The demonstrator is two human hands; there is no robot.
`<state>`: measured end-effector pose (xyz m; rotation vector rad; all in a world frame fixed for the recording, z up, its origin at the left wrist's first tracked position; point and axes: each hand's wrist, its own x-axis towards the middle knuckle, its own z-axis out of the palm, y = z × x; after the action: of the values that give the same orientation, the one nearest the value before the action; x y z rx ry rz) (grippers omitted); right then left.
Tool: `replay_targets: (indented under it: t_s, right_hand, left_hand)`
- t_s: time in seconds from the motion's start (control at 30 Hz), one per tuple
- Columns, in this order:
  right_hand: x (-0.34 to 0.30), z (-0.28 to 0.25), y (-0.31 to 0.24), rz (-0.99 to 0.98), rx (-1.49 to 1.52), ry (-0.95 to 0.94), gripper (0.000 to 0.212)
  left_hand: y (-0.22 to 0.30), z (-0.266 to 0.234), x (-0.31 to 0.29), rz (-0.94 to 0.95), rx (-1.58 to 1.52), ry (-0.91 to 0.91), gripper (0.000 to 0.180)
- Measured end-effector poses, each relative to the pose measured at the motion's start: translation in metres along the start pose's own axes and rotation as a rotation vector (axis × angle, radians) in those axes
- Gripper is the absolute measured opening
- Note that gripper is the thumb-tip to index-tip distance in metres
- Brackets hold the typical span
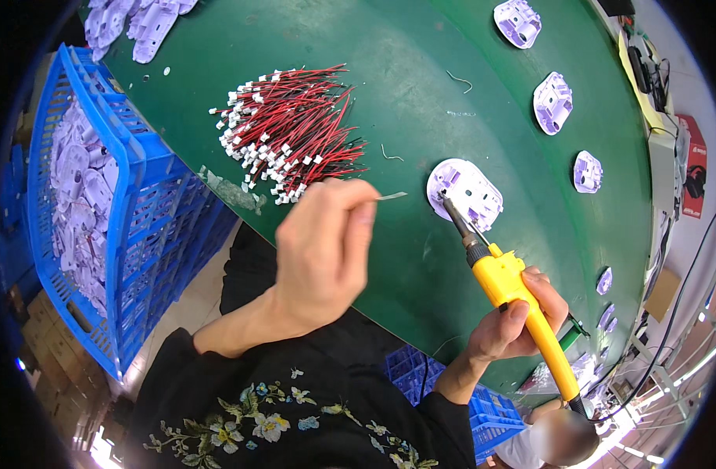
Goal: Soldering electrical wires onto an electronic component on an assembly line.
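One blue plastic crate (130, 173) stands at the far left, beside the table edge, filled with lavender plastic shells (80, 191). A group of matching housings (151, 33) lies on the green tabletop (549, 234) beyond it. Next is a pile of red-and-black wire leads (295, 125); their white connectors point mostly to the left.

Your left hand (323, 246) is raised in front of this pile. Its thumb and index finger are closed in a narrow pinch on a thin solder wire (393, 195), whose free end points right. Two loose wire clippings, one (391, 154) near the pile and one (460, 81) farther off, rest on the surface.

The lavender work shell (477, 194) lies on the tabletop to the right of the solder wire, with its molded side up. The tip of the yellow soldering iron (502, 277) is at a dark spot near the shell's left edge; contact cannot be confirmed. Your right hand (522, 320) holds the iron's handle, fingers wrapped around it. Three separate shells (553, 103) lie spaced apart along the upper right.
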<state>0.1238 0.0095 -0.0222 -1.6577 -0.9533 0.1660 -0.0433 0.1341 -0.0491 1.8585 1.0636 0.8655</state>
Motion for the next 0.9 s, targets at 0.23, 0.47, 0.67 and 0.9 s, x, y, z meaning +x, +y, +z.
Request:
replay_targets:
  t_s: [0.23, 0.47, 0.67, 0.9]
  right_hand:
    - [0.001, -0.002, -0.002, 0.007, 0.013, -0.026, 0.033]
    - [0.007, -0.005, -0.002, -0.043, 0.003, 0.158, 0.036]
    - [0.008, -0.012, 0.005, -0.031, 0.006, 0.255, 0.037]
    - [0.008, -0.016, 0.009, 0.012, 0.053, 0.24, 0.034]
  left_hand:
    - [-0.005, -0.031, 0.028, -0.079, 0.282, 0.051, 0.023]
    - [-0.011, -0.021, 0.043, -0.007, 0.424, 0.026, 0.017]
    - [-0.012, -0.022, 0.04, -0.031, 0.334, 0.056, 0.008]
    - [0.003, -0.02, 0.036, 0.003, 0.25, 0.087, 0.01]
